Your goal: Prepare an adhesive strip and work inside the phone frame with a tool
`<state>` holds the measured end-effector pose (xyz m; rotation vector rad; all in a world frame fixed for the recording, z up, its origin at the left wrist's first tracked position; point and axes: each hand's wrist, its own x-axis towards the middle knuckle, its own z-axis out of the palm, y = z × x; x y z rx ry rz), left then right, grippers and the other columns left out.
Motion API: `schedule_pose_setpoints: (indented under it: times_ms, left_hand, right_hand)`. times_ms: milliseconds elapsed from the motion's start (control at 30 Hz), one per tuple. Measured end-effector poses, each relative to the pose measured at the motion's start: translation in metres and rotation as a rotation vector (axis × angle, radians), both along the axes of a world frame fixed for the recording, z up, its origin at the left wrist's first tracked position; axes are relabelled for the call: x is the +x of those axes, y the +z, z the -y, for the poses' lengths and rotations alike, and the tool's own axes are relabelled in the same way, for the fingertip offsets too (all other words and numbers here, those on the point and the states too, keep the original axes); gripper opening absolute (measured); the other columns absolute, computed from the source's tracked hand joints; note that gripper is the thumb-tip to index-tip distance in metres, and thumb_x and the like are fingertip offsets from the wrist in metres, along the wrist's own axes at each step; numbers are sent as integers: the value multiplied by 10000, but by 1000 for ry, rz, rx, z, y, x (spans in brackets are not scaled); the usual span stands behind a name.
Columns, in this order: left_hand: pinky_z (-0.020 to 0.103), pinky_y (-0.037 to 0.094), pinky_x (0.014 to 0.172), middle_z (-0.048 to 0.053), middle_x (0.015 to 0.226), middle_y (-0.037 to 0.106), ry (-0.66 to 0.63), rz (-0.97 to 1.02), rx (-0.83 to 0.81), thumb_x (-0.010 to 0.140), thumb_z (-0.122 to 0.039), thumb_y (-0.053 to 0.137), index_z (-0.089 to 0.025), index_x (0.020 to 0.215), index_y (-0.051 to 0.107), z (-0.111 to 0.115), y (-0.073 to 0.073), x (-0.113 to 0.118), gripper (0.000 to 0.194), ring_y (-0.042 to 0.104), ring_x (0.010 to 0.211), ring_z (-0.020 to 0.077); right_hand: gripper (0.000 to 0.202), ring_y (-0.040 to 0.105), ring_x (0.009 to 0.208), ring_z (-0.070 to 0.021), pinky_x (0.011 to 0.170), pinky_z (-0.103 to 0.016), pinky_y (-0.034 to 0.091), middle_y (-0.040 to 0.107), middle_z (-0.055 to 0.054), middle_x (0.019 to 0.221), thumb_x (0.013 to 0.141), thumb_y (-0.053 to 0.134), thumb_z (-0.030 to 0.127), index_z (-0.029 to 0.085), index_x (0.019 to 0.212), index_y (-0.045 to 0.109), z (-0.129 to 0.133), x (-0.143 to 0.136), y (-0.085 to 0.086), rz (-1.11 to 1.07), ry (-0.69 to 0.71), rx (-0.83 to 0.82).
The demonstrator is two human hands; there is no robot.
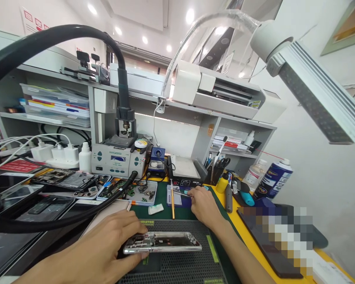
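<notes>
My left hand [115, 240] is closed around one end of an opened phone [177, 241], thumb below and fingers above. The phone has a shiny metal frame and bare insides, and it is tilted above a dark perforated mat [177, 268]. Farther off, my right hand [205, 203] reaches over the green mat with its fingers pinched on slim metal tweezers [183, 193]. Part of the tweezers is hidden by the fingers. Just left of them lies a thin yellow-handled tool [173, 203], over a small clear plastic box [177, 200]. A small white tube or packet [156, 209] lies nearby.
A tray of circuit boards [144, 193] and a hot-air station [118, 159] stand behind on the left. Several phones [44, 209] lie left. A black hose [118, 195] arches across. Spray can [273, 179], bottles and a dark slab [266, 240] are at right.
</notes>
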<state>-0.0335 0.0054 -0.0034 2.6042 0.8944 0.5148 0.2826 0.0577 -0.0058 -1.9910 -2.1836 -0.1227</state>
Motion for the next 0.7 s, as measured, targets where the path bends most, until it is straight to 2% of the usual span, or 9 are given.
schedule_pose_setpoints:
  times_ms: [333,700]
  left_hand:
    - [388,543,960,55,1110,718,5,-14,34,1017,-348,581,-281,1162,696,-2,-5,-3,198,688,1047,282]
    - [370,557,913,50,1081,733,1,21,65,990,-315,625,-280,1137,716,0,-4,-2,177,707,1018,279]
  right_hand:
    - [390,673,1116,-286,903,-335,421,750,-138,1138,948,507,20,149,1188,786,2,2,1,-35,10,4]
    - [355,664,1116,-276,880,-314,430,753,-120,1100,951,500,1,149,1120,775,3,2,0,-97,23,-6]
